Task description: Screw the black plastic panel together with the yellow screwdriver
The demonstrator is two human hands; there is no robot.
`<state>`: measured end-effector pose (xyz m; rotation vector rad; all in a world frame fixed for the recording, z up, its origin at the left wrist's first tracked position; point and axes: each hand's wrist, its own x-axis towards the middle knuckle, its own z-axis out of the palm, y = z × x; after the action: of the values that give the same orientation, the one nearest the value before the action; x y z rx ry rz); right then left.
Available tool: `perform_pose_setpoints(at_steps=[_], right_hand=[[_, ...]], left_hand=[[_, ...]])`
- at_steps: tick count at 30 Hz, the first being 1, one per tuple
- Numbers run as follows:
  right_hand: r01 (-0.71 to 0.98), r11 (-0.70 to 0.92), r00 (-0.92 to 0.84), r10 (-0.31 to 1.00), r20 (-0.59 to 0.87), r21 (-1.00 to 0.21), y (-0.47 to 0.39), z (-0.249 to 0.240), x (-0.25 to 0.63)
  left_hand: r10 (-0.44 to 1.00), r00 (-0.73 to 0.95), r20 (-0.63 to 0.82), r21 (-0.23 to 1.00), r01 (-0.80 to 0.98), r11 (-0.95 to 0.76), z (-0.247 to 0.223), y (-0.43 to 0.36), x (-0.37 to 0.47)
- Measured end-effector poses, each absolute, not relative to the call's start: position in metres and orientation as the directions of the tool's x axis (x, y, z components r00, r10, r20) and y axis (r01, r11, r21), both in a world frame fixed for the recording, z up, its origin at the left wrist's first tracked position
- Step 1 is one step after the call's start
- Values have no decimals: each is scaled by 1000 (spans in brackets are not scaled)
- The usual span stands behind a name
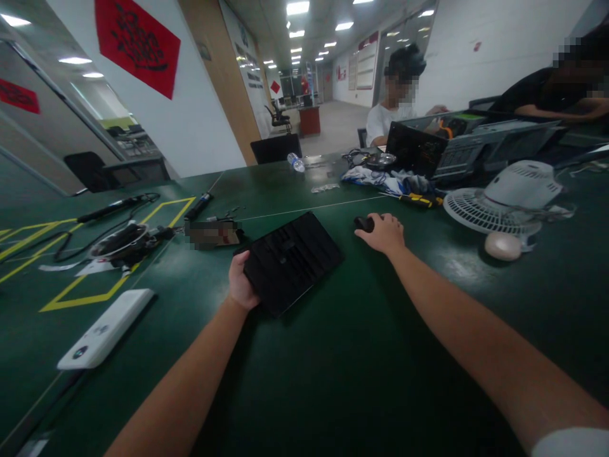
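Two hands at work on a green counter (333, 355), head view.
L hand (241, 284) grips the near-left edge of a black ribbed panel (291, 259), held tilted just above the counter at centre; R hand (383, 233) lies palm-down, fingers curled over a small black object (364, 223) w/ contact, just right of the panel. White power bank (107, 328) lies well apart at left; white fan (509, 200) & pink mouse (503, 245) at right.

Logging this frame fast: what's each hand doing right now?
Left hand: closed on the edge of the flat black ribbed plastic panel.
Right hand: resting on a small black object; grip unclear.
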<state>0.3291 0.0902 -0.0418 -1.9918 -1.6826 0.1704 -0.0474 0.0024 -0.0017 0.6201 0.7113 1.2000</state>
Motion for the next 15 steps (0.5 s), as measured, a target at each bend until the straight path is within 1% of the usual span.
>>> perform_pose_setpoints(at_steps=[5, 11, 15], right_hand=[[831, -43, 240, 927, 288, -555, 82, -37, 316], [731, 45, 236, 920, 314, -681, 80, -38, 303], [667, 50, 285, 905, 317, -743, 81, -37, 308]], left_hand=[[965, 225, -138, 760, -600, 248, -2, 5, -51], [966, 230, -121, 758, -607, 240, -3, 6, -53], [961, 257, -107, 770, -590, 244, -5, 3, -55]])
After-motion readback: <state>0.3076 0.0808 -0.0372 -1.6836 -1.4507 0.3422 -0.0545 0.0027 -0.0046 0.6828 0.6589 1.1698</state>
